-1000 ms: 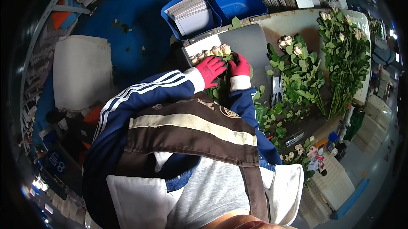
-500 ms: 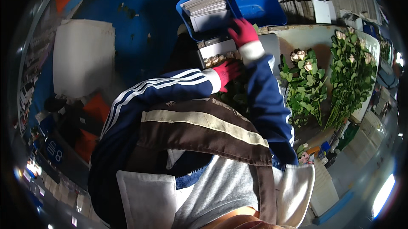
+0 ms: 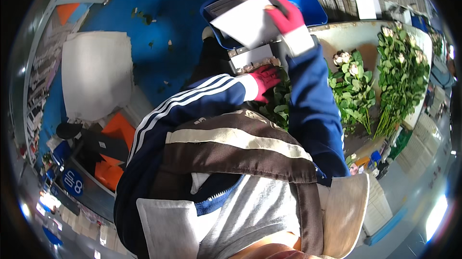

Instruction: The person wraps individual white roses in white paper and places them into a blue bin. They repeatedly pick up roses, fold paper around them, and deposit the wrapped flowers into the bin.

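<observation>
A white card sheet (image 3: 245,22) is pinched at its right edge by my right hand (image 3: 287,14), in a red glove with a white cuff. It is tilted above a blue bin (image 3: 206,16) that holds a stack of such sheets. My left hand (image 3: 264,82), gloved alike, lies with fingers stretched over a bunch of roses (image 3: 279,107) close to my apron. The pale rose heads (image 3: 262,63) rest by another white sheet (image 3: 251,56) at the far end of the work surface. My right sleeve hides part of the bunch.
Another blue bin (image 3: 308,6) stands at the right of the first. Two rose bunches, a shorter one (image 3: 355,86) and a longer one (image 3: 402,76), lie on the table at right. Stacked cardboard (image 3: 332,4) stands behind. Leaves litter the blue floor (image 3: 163,23).
My right hand has lifted a white sheet from the stack in the blue bin and drawn it up toward the right. My left hand stays over the roses, shifted slightly right.
</observation>
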Tool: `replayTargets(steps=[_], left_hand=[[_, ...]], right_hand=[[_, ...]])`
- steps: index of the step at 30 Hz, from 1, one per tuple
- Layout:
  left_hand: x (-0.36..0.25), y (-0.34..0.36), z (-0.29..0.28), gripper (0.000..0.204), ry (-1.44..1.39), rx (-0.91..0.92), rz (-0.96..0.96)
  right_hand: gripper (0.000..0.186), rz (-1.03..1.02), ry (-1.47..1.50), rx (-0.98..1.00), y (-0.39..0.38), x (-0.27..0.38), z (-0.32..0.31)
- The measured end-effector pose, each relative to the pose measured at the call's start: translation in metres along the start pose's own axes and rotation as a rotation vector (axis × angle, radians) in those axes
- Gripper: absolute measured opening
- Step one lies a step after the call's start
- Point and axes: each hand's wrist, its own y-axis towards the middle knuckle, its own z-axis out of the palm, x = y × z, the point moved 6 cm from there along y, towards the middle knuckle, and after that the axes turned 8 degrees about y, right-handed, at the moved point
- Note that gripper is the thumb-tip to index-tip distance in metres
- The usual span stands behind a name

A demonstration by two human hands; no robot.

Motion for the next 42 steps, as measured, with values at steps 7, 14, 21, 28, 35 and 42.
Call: replayTargets(steps=[7, 14, 21, 28, 35, 42], left_hand=[[-0.004, 0.003, 0.019, 0.075, 0.005, 0.134, 0.044], [-0.022, -0.051, -0.035, 0.060, -0.053, -0.117, 0.084], [-0.050, -0.119, -0.066, 0.047, 0.187, -0.012, 0.417], [-0.041, -0.042, -0.013, 0.043, 0.581, 0.024, 0.112], [-0.043, -0.034, -0.035, 0.046, 0.400, 0.188, 0.098], [-0.042, -0.030, -0.039, 0.065, 0.262, 0.312, 0.122]], right_hand=[[0.045, 0.605, -0.276, -0.168, -0.210, -0.059, -0.041], [0.049, 0.436, -0.258, -0.338, -0.219, -0.073, -0.010], [0.050, 0.294, -0.477, -0.437, -0.230, -0.051, 0.013], [0.049, 0.332, -0.258, -0.398, -0.232, -0.051, 0.002], [0.025, 0.229, -0.680, -0.737, -0.249, -0.010, -0.179], [0.042, 0.640, -1.433, -0.416, -0.315, -0.080, -0.336]])
